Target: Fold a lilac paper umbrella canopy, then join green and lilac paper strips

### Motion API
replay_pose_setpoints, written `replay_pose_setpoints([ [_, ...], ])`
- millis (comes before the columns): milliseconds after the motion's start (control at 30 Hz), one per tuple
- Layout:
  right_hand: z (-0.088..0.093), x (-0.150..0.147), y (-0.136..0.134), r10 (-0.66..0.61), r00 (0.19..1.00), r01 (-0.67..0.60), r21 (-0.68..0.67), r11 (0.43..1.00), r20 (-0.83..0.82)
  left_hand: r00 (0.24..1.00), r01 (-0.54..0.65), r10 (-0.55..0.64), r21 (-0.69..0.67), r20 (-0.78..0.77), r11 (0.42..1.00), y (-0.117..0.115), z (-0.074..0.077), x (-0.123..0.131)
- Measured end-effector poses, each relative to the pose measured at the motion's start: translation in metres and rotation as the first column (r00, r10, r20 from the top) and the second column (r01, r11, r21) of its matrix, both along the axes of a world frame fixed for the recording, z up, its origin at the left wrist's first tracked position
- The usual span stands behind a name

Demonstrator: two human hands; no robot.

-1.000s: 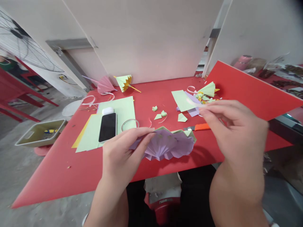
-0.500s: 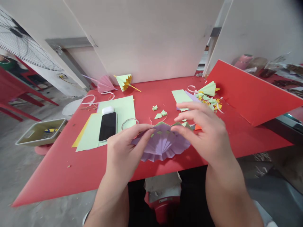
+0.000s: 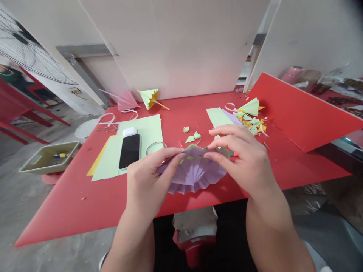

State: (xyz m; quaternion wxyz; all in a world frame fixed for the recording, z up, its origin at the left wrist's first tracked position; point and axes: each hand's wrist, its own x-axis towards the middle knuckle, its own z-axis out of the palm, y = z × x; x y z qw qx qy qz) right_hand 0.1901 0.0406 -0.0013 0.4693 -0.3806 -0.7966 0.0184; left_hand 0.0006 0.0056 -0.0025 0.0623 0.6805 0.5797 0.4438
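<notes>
A pleated purple paper fan (image 3: pixel 194 173) with a green layer behind it is held over the near edge of the red table (image 3: pixel 85 204). My left hand (image 3: pixel 147 181) pinches its left side between thumb and fingers. My right hand (image 3: pixel 241 158) pinches the top right of the fan, fingers curled over the folds. Both hands are closed on the paper.
A phone (image 3: pixel 129 151) and a white earbud case (image 3: pixel 129 132) lie on light green sheets (image 3: pixel 147 130) at left, beside a wire ring (image 3: pixel 155 146). Paper scraps (image 3: pixel 249 121) pile at right near a tilted red board (image 3: pixel 297 109). Folded pink (image 3: pixel 126 101) and green (image 3: pixel 150 97) paper pieces sit at the back. A tray (image 3: pixel 48 156) stands on the floor.
My right hand came down from a raised position at the right and took hold of the fan's upper right edge. The left hand stayed on the fan.
</notes>
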Motion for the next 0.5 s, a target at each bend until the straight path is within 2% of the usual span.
replay_pose_setpoints([
  [267,-0.0012,-0.0028,-0.0025,0.098,0.995,-0.097,-0.052,0.994,0.020,0.999,0.022,-0.021,0.024,-0.042,0.999,-0.0002,0.0001,-0.0008],
  [500,-0.0024,-0.0073,-0.0026,0.110,0.994,-0.111,-0.064,0.992,-0.016,0.997,0.070,-0.069,0.030,-0.043,0.997,-0.0003,-0.0014,-0.0017],
])
